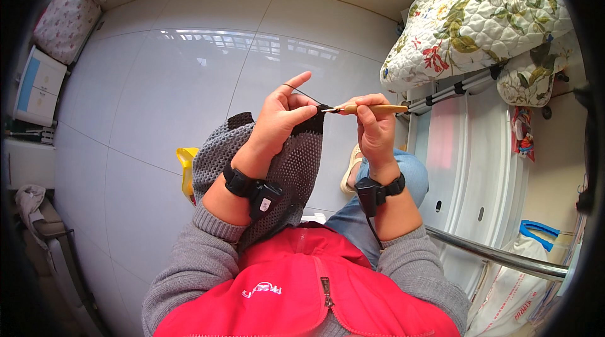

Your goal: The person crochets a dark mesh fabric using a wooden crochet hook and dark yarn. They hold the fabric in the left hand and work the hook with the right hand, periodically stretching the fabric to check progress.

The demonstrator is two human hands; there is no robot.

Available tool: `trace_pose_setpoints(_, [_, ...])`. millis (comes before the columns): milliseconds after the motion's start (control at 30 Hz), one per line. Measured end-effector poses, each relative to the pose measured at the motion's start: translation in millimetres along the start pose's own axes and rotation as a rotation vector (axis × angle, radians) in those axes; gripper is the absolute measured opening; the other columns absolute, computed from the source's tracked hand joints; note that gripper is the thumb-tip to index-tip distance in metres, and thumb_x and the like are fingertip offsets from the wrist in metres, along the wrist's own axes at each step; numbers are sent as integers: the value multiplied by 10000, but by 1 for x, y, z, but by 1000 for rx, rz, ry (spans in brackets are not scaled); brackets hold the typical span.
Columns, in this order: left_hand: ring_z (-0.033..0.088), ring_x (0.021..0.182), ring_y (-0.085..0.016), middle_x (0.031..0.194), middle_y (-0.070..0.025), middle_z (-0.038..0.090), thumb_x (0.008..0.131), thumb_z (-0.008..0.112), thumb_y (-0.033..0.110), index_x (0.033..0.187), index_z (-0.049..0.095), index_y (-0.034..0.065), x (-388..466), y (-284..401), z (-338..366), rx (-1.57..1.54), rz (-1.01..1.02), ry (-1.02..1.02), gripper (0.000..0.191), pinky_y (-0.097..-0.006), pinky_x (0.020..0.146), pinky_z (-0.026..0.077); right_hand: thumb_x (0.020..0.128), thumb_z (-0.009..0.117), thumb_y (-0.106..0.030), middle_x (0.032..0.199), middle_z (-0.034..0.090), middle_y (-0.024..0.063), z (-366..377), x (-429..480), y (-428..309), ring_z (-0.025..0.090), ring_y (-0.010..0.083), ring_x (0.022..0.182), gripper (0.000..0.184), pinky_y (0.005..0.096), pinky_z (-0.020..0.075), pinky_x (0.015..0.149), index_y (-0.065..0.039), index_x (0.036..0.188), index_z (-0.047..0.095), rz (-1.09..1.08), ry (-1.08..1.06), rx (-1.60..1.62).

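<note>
My left hand (285, 117) pinches the black edge of a grey and black crocheted piece (302, 162) between thumb and fingers. Its index finger is raised, with a strand of black yarn (302, 92) running from it down to the edge. In my right hand (375, 124) is a crochet hook with a light wooden handle (385, 109), held level. The hook's metal tip meets the black stitches at my left fingertips. The crocheted piece hangs below my left hand and forearm, down to my lap. Both wrists wear black straps with small devices.
A yellow bag (187, 167) stands behind the crocheted piece on the left. To the right are a floral quilted cover (472, 25), a metal rail (496, 254), white panels and a plastic bag (508, 285) with blue handles. A small white cabinet (41, 88) stands far left on the tiled floor.
</note>
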State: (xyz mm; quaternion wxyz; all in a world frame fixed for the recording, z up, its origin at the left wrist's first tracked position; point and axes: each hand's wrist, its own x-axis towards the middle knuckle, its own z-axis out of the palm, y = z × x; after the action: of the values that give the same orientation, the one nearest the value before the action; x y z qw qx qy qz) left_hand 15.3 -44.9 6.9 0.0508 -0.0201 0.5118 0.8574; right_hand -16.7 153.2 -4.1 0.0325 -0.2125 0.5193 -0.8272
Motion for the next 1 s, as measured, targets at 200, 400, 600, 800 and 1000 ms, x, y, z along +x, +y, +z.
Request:
trace_pose_setpoints(200, [593,832,-81,896,-27,637,790,670,7,1390,380,-21,0,-2,-1,13,3,11,667,-206,798,459,937,547,-68,903,680,147,5,-1,-1,664,222,880,86,335,508,840,-16,1006,539,-39,34,-42])
trace_pose_setpoints(400, [599,774,-69,871,-44,650,796,648,-44,1390,382,-12,1,-4,3,119,93,65,652,-195,730,485,907,576,-26,935,673,135,16,-3,5,638,211,874,75,318,504,802,-22,980,562,-180,36,-293])
trace_pose_setpoints(600, [628,799,-91,868,-66,668,795,664,-45,1457,248,13,1,-14,12,176,272,82,785,-217,751,500,850,642,11,915,655,91,25,-5,16,596,199,842,131,292,480,755,-39,971,640,-464,28,-652])
trace_pose_setpoints(800, [633,826,-127,876,-71,658,781,682,-44,1474,153,-7,4,-12,4,-228,37,14,873,-249,823,489,878,590,34,931,627,86,22,1,21,598,180,870,124,280,478,787,-8,980,646,-53,-26,89])
trace_pose_setpoints(1000, [605,802,-103,848,-38,625,763,677,-42,1446,251,-18,0,-1,-8,-74,20,31,805,-232,800,483,881,586,24,931,628,95,0,1,1,612,188,879,127,287,491,803,-3,994,638,-45,-87,-39])
